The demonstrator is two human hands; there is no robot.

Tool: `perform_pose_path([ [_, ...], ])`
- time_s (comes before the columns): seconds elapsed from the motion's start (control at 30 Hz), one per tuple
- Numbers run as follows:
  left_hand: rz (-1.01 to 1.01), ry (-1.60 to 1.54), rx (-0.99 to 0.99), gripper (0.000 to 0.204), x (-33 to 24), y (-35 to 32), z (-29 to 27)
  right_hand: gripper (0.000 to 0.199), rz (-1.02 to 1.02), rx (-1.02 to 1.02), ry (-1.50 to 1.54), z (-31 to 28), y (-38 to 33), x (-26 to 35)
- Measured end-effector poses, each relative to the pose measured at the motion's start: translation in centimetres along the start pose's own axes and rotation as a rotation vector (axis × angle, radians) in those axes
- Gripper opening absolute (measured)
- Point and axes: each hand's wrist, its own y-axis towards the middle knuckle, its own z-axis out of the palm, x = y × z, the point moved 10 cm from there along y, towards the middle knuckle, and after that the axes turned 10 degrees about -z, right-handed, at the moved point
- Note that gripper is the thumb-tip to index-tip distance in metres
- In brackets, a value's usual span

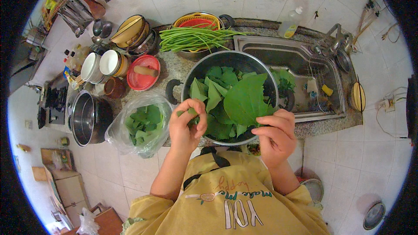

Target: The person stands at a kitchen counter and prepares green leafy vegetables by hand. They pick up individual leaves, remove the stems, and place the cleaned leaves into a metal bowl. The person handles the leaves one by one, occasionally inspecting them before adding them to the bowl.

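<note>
1. Right hand point(275, 137): fingertips pinch a large green leaf point(246, 100) above the pot point(249, 61).
2. Left hand point(187, 124): fingers curl near the pot's left rim; contents cannot be told.
3. Steel sink point(289, 56) opens rightward; plastic bag point(115, 135) limits room left.

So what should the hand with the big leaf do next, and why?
I'd probably lower the big leaf into the pot: the right hand pinches it over the opening, and other leaves already lie inside.
</note>
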Motion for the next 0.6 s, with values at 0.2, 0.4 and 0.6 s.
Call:
perform_pose_path([
  [0.2,-0.063,-0.256,0.229,0.011,-0.7,-1.9,3.8,0.018,-0.032,0.032,-0.027,0.2,0.1,0.4],
  [0.4,0.596,0.850,0.111,0.012,-4.1,-6.1,6.7,0.020,-0.089,0.016,-0.039,0.3,0.2,1.3],
  [0.6,0.720,1.490,0.105,0.020,-1.4,-6.7,10.5,0.023,-0.052,0.062,0.027,0.9,0.1,1.1],
])
